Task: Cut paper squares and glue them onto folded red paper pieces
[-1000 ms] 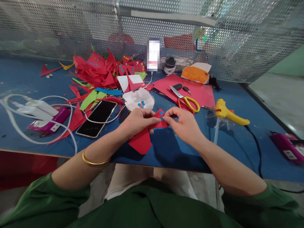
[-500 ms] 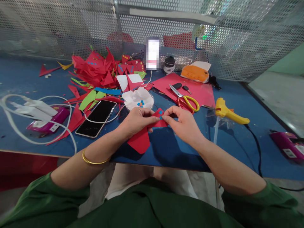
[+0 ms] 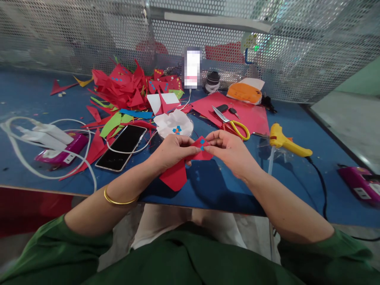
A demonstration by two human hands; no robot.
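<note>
Between my hands is a folded red paper piece [image 3: 198, 155] with small blue squares near its tip. My left hand [image 3: 175, 149] pinches it from the left, thumb on top. Its wider red end hangs down below my left palm. My right hand [image 3: 226, 149] is at the right edge of the paper, thumb and fingers closed together by a blue square; whether it holds a bit of its own is too small to tell. Just beyond my left hand sits a white petal-shaped dish [image 3: 172, 120] with blue pieces in it.
Yellow-handled scissors [image 3: 239, 130] lie on a red sheet [image 3: 255, 118]. A yellow glue gun [image 3: 289, 144] stands at right. A black phone [image 3: 121, 148], white cables and red scraps [image 3: 124, 85] lie at left. Behind is a perforated metal screen [image 3: 175, 35].
The fingers of my right hand have shifted slightly at the paper's edge, showing more of its right corner. My left hand keeps its hold.
</note>
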